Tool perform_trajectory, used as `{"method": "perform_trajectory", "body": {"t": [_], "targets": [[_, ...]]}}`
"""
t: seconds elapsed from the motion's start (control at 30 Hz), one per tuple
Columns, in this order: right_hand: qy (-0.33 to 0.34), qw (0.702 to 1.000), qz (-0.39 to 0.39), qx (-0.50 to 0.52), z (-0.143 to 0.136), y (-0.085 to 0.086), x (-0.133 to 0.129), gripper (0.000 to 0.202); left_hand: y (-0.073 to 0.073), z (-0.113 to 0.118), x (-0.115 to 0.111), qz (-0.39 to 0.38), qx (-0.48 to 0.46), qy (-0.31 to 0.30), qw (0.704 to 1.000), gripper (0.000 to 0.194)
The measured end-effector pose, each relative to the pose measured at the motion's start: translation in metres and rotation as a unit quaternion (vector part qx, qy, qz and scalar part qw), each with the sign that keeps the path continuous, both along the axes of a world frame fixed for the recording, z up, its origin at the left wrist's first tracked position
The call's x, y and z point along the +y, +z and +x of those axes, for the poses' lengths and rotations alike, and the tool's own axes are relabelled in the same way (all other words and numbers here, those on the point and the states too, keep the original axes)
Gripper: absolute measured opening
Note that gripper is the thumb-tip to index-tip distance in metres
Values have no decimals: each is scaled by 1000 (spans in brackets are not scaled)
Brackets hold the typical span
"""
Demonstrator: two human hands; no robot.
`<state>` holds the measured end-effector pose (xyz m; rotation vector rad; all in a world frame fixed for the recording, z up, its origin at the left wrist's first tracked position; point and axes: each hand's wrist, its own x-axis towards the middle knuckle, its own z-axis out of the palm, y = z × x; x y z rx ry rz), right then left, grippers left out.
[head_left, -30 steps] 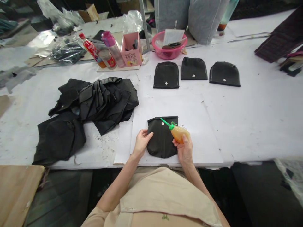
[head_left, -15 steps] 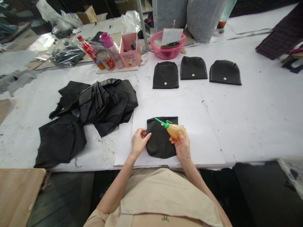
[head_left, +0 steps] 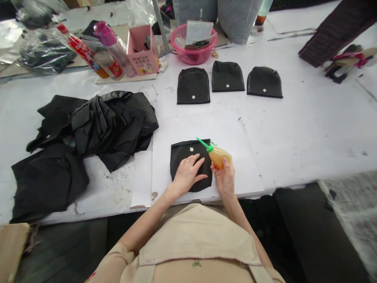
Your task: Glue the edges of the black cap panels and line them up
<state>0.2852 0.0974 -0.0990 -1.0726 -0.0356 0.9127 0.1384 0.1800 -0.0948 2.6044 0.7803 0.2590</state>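
Note:
Flat on the white table in front of me lies a black fabric piece with a small pale tag near its top edge. My left hand rests on it, fingers spread, holding nothing. In my right hand, beside the fabric's right edge, is a soft bottle of amber glue. Its green nozzle points up and to the left, above the fabric's upper right corner. The fabric under my left hand is hidden.
A heap of black fabric pieces covers the left of the table. Three tagged black pieces lie in a row farther back. Behind them stand a pink basket, a pink box and bottles.
My left hand has moved from the fabric's left edge onto its middle and spread its fingers. The bottle now sits farther right relative to the fabric, uncovering the tag. The whole view has shifted.

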Motion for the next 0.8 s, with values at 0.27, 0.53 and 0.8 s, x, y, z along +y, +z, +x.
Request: {"method": "perform_trajectory", "body": {"t": [0.27, 0.53, 0.8], "targets": [[-82, 983, -92, -132, 41, 5, -42, 47, 20, 23, 21, -7, 171, -25, 985, 101], [-30, 940, -153, -302, 62, 14, -44, 60, 30, 46, 44, -57, 233, -59, 969, 134], [52, 895, -193, -400, 71, 10, -24, 65, 28, 48, 48, -67, 226, -64, 970, 134]]}}
